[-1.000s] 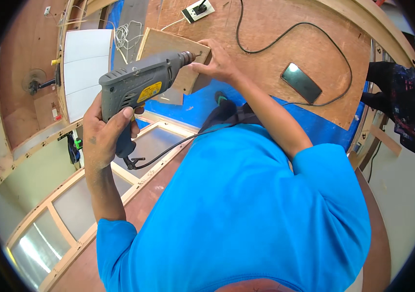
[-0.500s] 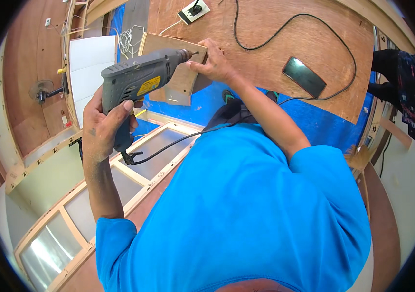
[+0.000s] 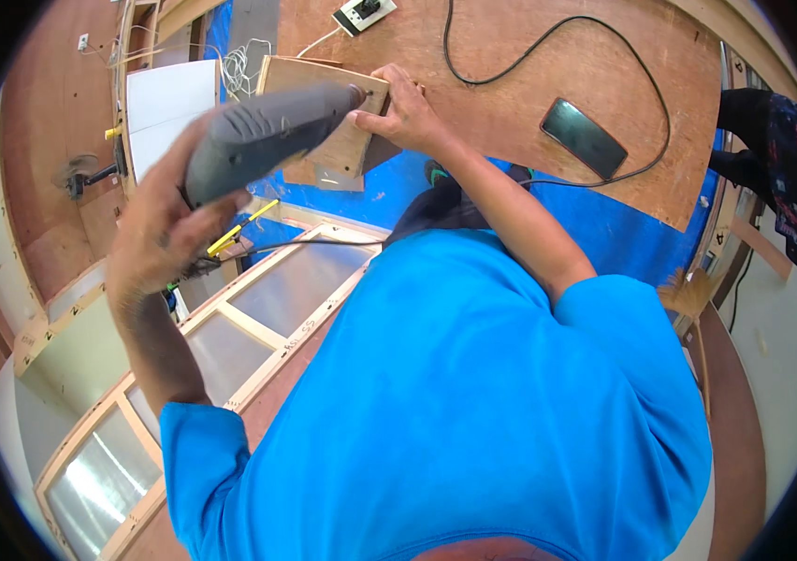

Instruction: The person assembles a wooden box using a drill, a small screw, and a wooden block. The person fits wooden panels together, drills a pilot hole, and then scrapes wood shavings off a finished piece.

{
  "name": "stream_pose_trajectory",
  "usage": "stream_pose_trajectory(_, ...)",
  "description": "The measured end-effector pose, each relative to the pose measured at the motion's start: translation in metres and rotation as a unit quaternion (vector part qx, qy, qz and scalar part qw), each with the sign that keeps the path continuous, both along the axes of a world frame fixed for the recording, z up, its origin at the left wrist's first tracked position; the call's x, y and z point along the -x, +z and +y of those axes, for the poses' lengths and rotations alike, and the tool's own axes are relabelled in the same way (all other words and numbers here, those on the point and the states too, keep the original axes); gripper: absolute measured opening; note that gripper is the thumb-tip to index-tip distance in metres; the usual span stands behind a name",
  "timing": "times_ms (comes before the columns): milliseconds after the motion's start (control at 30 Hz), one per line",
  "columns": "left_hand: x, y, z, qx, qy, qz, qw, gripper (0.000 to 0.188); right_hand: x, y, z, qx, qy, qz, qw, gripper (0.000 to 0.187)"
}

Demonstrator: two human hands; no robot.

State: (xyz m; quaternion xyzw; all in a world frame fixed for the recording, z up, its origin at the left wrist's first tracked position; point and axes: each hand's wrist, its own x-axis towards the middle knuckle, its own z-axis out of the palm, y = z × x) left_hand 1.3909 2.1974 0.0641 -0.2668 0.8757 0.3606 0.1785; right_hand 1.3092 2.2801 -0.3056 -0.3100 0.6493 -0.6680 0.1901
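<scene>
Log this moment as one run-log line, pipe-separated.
left hand: holds grey pistol-shaped power drill, blurred | right hand: grips edge of tan flat wooden board | nearby: black rectangular phone on brown plywood sheet

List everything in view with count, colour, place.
drill: 1, grey, left
wooden piece: 1, brown, near drill
board: 1, brown, top
phone: 1, dark, on board
socket: 1, white, top
cord: 1, black, across board
sheet: 1, blue, beside board
panel: 1, white, left
frame: 1, pale, lower left
stick: 1, yellow, left
fan: 1, black, left
person: 1, dark-clothed, right
shirt: 1, blue, centre
left hand: 1, on drill
right hand: 1, on wooden piece
</scene>
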Motion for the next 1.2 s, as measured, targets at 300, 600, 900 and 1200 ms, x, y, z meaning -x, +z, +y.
stream_pose_trajectory(300,0.023,-0.003,-0.007,0.068,0.040,-0.131,0.988,0.066,0.000,-0.007,-0.003,0.020,-0.009,-0.033,0.999,0.070)
stream_pose_trajectory(600,0.014,0.002,-0.009,0.090,0.005,-0.068,0.994,0.064,0.000,-0.008,-0.003,0.016,-0.034,0.050,0.998,0.065)
stream_pose_trajectory(900,0.001,0.027,-0.031,-0.045,0.101,0.026,0.994,0.057,0.002,-0.004,0.000,-0.018,-0.022,-0.016,0.999,0.065)
stream_pose_trajectory(1200,-0.131,-0.149,-0.107,-0.341,0.312,0.262,0.847,0.059,0.002,-0.007,-0.006,-0.012,0.013,-0.042,0.999,0.071)
